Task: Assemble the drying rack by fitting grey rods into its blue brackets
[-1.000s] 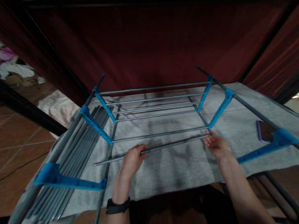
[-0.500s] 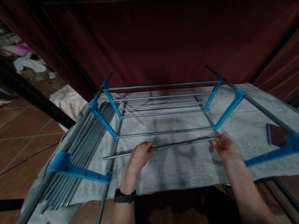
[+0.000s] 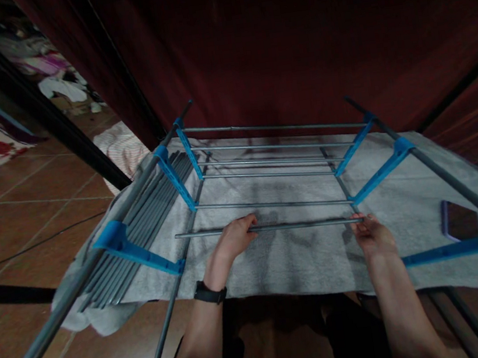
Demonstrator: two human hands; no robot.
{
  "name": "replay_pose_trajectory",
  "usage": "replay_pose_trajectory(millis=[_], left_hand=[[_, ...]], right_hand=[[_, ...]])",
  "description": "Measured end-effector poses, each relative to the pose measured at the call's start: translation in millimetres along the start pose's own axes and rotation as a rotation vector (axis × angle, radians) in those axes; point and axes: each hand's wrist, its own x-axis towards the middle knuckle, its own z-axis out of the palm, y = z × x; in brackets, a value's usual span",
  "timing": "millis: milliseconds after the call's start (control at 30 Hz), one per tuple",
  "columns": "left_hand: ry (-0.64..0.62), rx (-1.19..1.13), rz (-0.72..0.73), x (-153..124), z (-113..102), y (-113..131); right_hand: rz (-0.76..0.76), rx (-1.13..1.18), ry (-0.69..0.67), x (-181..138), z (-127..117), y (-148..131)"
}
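Note:
A grey metal rod (image 3: 298,224) lies level across a drying-rack frame (image 3: 176,178) of grey tubes and blue plastic brackets. My left hand (image 3: 234,239) is wrapped around the rod left of its middle; a black watch sits on that wrist. My right hand (image 3: 372,235) pinches the rod's right end where it meets the frame's right inner tube (image 3: 344,186). The rod's left end sticks out a little past the left inner tube. Several rods are fitted between the brackets farther back.
A grey cloth (image 3: 407,221) covers the floor under the frame. A bundle of loose grey rods (image 3: 139,224) lies at its left. A dark phone (image 3: 459,220) rests on the cloth at right. A dark red curtain (image 3: 275,51) hangs behind; tiled floor (image 3: 17,231) lies left.
The rod went from tilted to level and shifted right; its right end now meets the right tube. My right hand closed on it. The camera view swung left.

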Motion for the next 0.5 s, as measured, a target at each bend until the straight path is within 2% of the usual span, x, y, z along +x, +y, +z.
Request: replay_pose_trajectory(millis=[133,300,500], left_hand=[[-0.002,-0.003,0.036,-1.3,1.8,2.1],[-0.012,0.031,0.098,-3.2,3.8,6.2],[-0.029,0.056,0.103,-4.5,5.5,7.7]], right_hand=[[0.023,0.026,0.044,-1.2,1.0,-2.9],[0.039,0.038,0.029,2.0,-2.2,-5.7],[0.043,0.069,0.026,5.2,-8.0,-6.0]])
